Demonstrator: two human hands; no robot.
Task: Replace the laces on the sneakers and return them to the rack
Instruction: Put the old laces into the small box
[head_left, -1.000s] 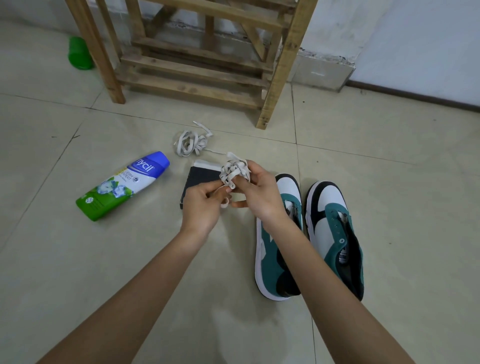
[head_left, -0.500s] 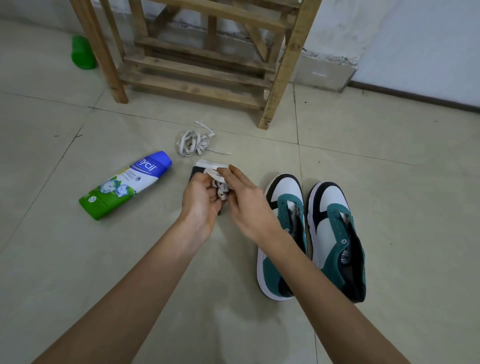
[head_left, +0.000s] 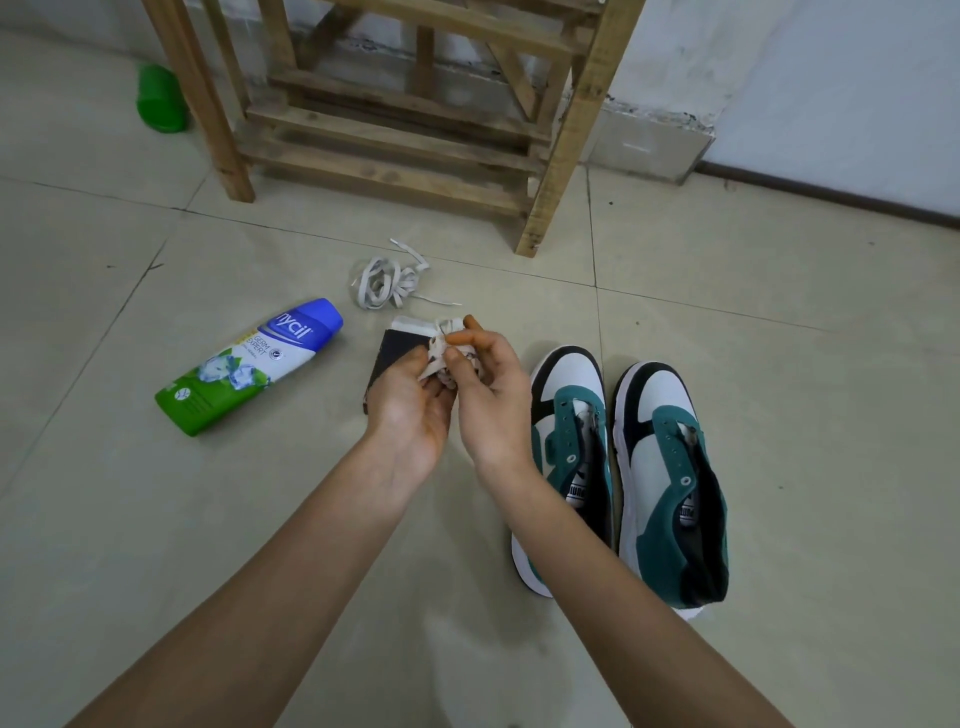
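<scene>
Both hands — left hand, right hand — pinch a bundled lace.

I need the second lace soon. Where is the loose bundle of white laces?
The loose bundle of white laces lies on the floor just beyond both hands, between the powder bottle and the wooden rack.

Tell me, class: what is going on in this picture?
A person sits over a tiled floor, both hands, left and right, working a bundled white lace. Two sneakers stand unlaced at the right. Another lace bundle lies near the wooden rack, with a bottle at the left.
</scene>
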